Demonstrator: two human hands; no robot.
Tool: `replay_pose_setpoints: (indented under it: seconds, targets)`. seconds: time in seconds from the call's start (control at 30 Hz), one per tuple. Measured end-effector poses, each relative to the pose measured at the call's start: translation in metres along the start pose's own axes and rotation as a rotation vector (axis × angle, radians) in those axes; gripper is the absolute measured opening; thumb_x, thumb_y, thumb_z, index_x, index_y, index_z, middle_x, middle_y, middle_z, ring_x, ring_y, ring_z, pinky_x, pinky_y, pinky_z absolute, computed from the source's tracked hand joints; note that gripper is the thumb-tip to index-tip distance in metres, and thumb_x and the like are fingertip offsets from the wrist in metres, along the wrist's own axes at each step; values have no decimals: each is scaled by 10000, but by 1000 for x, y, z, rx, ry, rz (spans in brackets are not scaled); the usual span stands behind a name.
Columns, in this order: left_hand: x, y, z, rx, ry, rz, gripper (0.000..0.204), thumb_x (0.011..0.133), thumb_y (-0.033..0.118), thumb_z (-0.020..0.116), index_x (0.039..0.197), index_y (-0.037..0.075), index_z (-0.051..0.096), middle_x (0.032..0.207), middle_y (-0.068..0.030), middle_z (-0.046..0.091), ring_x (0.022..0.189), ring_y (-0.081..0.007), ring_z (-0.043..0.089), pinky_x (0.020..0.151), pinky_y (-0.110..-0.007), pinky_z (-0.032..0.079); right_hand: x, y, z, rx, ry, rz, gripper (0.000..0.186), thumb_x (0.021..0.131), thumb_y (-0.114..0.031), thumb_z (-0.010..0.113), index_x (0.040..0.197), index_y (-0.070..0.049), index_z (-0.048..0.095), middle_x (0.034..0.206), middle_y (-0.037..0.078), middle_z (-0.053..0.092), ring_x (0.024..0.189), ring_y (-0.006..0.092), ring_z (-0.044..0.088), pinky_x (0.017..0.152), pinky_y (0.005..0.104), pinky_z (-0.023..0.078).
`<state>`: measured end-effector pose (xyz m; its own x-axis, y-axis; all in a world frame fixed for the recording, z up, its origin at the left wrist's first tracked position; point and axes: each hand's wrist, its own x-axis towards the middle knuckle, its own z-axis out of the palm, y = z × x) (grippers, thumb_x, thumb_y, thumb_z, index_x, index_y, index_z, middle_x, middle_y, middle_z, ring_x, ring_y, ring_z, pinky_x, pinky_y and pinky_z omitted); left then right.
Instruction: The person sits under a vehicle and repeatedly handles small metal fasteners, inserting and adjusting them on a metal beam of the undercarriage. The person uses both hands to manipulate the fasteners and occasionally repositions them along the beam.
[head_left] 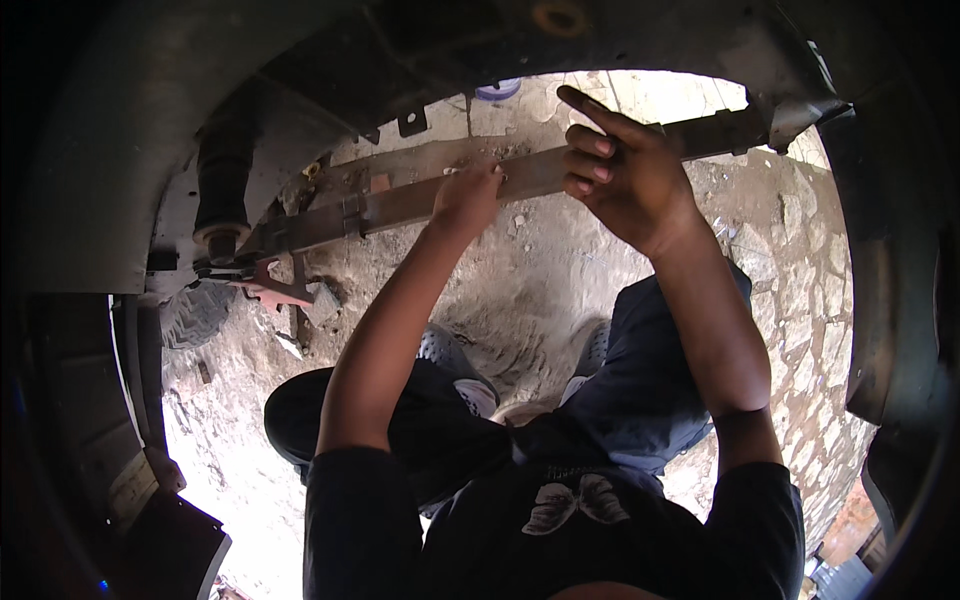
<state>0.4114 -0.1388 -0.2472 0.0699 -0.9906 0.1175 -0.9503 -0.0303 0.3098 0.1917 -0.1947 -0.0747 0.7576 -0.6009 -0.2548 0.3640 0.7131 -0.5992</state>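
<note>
A long rusty metal bar [545,172] runs across under a dark vehicle body [370,60]. My left hand [468,200] is closed at the bar's middle, around something small that I cannot make out. To its right, my right hand [625,185] is raised over the bar with the index finger stretched out and the other fingers loosely curled, holding nothing that I can see. A black cylindrical part with a metal end [220,190] hangs at the bar's left end.
A red metal piece [275,288] and a tyre [195,310] lie on the left. Below are dusty ground [350,300] and paving [805,280], with a purple round object [497,89] beyond the bar. Dark panels [880,330] curve round both sides. My knees are bent beneath my arms.
</note>
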Motion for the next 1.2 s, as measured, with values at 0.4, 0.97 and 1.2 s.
replay_pose_setpoints:
  seconds: [0.4,0.97,1.2]
  targets:
    - [-37,-4,-24,-238,127,-32,189,924,119,653,1066,129,776,971,-173,692,861,-333,688,783,-412,535,5,6,-12,-4,55,-6,344,998,-200,583,1319,-75,582,694,-78,404,628,75,384,649,264,352]
    - [-128,96,-27,-1890,358,-663,432,986,191,644,1347,-41,595,862,7,591,724,-75,473,688,-227,375,6,88,-43,-1258,-184,100,461,985,-332,672,1317,-18,611,1091,128,707,811,157,689,746,322,569]
    - [-136,92,-29,-1890,378,-596,369,947,126,681,1270,-45,632,867,-33,637,751,-106,553,685,-262,438,5,103,-44,-1297,-151,-230,307,936,-253,720,1139,-23,712,1059,130,739,900,201,739,805,325,580]
